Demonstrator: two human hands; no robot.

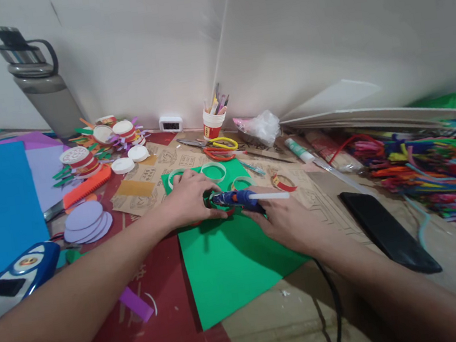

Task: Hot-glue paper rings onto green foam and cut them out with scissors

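My right hand (283, 217) is closed around a blue hot glue gun (232, 197), which has a white glue stick (271, 195) poking out of its back end. The gun's nozzle points left, toward my left hand (198, 198). My left fingers curl around a small ring with a red edge (230, 212), mostly hidden by the fingers and the gun. Underneath lies a green sheet (237, 271). Pale paper rings stand at its far side: one ring (213, 172) beyond my left hand, another ring (243, 182) near the gun.
Purple discs (85, 216), an orange utility knife (88, 188) and decorated paper cups (77, 160) lie left. Scissors (224, 144) and a pen cup (213, 122) stand behind. A black phone-like slab (389, 230) and colourful pipe cleaners (435, 170) are right. A black cord (335, 303) trails forward.
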